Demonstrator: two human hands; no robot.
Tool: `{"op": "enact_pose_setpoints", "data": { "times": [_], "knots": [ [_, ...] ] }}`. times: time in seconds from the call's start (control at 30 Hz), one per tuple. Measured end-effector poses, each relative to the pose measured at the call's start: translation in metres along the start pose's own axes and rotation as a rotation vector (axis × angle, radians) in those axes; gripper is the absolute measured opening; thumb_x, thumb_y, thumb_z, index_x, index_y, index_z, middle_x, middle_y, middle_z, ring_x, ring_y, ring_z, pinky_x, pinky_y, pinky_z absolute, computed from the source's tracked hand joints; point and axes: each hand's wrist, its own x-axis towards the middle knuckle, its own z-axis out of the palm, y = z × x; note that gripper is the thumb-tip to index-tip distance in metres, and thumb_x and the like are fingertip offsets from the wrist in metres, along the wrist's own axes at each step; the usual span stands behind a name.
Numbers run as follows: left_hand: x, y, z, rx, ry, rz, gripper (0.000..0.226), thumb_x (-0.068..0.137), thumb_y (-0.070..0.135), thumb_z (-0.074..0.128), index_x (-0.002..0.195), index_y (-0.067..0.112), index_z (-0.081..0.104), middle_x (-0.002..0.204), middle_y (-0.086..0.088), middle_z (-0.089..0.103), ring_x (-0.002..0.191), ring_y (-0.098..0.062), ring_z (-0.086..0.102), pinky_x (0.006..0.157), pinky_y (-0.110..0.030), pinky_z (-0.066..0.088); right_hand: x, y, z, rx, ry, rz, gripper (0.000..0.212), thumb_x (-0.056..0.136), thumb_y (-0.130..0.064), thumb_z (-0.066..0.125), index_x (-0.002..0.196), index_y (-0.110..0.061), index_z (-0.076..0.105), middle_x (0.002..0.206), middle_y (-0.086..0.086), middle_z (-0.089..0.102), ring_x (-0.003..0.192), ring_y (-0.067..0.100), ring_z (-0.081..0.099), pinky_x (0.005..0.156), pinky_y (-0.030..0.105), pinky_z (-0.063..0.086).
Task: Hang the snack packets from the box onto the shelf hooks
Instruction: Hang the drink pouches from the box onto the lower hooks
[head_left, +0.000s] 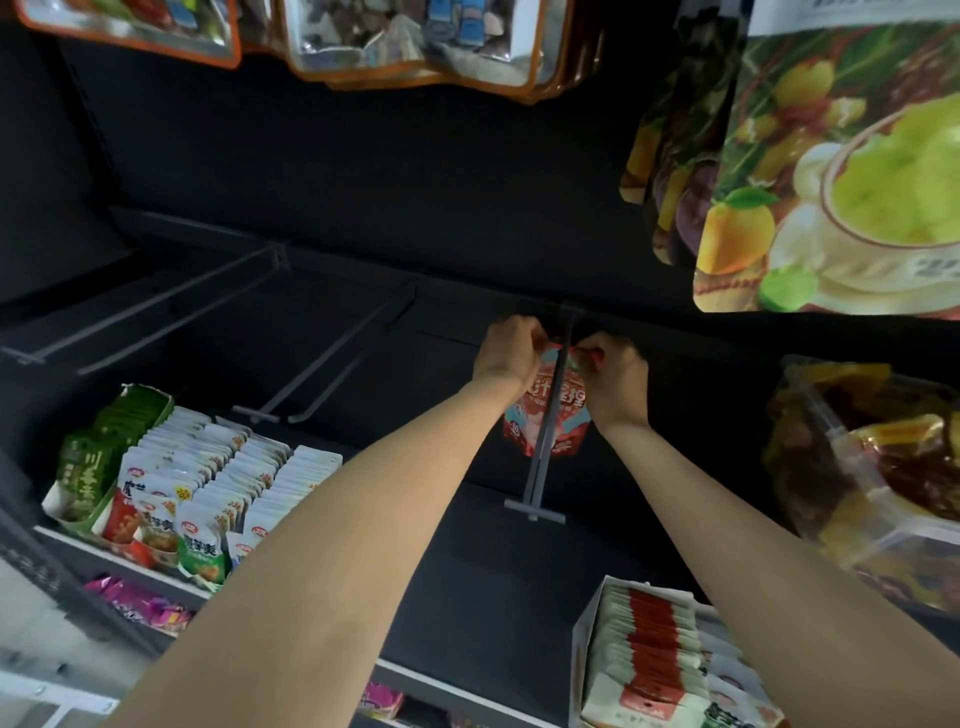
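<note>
Both arms reach up and forward to the back of a dark shelf bay, where the left hand (506, 351) and the right hand (613, 371) meet at the top edge of one red snack packet (545, 415). Each grip is narrow, fingers curled and pinching a top corner of the packet, the left hand on its left corner and the right hand on its right. The packet hangs upright against the grey shelf hook (550, 410), which runs from the back rail toward the camera and crosses in front of the packet's middle; whether the hole is already threaded on the hook cannot be told. At the lower right stands an open white box (582, 670), packed with a tight row of upright red-and-white packets (649, 649). At the lower left, on a lower shelf, a green tray (78, 467) and neighbouring trays hold dense rows of small white, red and green packets (208, 478). Two bare hooks (322, 358) jut out to the left of the hands. Large fruit-printed bags (841, 171) hang at the upper right, and clear orange-edged bags (415, 41) hang along the top.
</note>
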Motion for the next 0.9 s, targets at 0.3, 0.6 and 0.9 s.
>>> {"op": "enact_pose_setpoints", "data": {
  "times": [0.3, 0.6, 0.9],
  "knots": [
    [-0.069, -0.002, -0.024, 0.102, 0.174, 0.07, 0.017, 0.09, 0.023, 0.061, 0.106, 0.017, 0.06, 0.109, -0.003, 0.059, 0.093, -0.018, 0.061, 0.074, -0.036, 0.054, -0.067, -0.027, -0.037, 0.116, 0.017, 0.104, 0.018, 0.089, -0.001, 0.053, 0.104, -0.002, 0.063, 0.104, 0.015, 0.061, 0.102, 0.029, 0.054, 0.082, 0.033, 0.044],
    [-0.178, -0.048, -0.069, 0.225, 0.135, -0.074, 0.016, 0.089, 0.018, 0.057, 0.103, 0.016, 0.062, 0.091, 0.0, 0.067, 0.086, -0.019, 0.063, 0.068, -0.036, 0.051, -0.167, -0.075, -0.008, 0.295, -0.491, 0.175, 0.021, 0.091, -0.002, 0.05, 0.107, -0.006, 0.064, 0.106, 0.007, 0.067, 0.1, 0.019, 0.061, 0.083, 0.023, 0.044],
    [-0.286, -0.148, -0.181, 0.233, 0.255, -0.415, 0.019, 0.092, 0.022, 0.05, 0.101, 0.014, 0.065, 0.081, -0.005, 0.069, 0.081, -0.025, 0.065, 0.069, -0.036, 0.052, -0.214, -0.242, 0.077, 0.325, -0.757, -0.145, 0.024, 0.091, -0.007, 0.045, 0.104, -0.013, 0.064, 0.105, 0.007, 0.066, 0.095, 0.023, 0.06, 0.084, 0.034, 0.047]
  ]
}}
